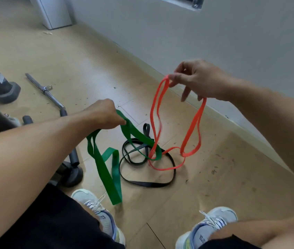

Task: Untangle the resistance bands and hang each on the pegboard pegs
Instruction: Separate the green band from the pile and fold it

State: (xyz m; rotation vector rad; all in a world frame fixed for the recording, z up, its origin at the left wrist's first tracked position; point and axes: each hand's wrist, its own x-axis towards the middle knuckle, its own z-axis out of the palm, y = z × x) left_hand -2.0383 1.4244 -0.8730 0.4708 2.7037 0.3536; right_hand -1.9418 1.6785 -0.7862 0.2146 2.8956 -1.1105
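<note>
Green band (113, 169) in left fingers (119, 121), orange band (193, 126) in right fingers (174, 78).

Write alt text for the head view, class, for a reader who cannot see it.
The left hand grips a wide green band while the right hand lifts a thin orange band. Both remain looped with a black band on the floor.

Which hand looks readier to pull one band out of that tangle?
Probably the right hand: it holds the orange band raised, mostly off the floor. The left hand grips the green band, still threaded low through the black band.
</note>
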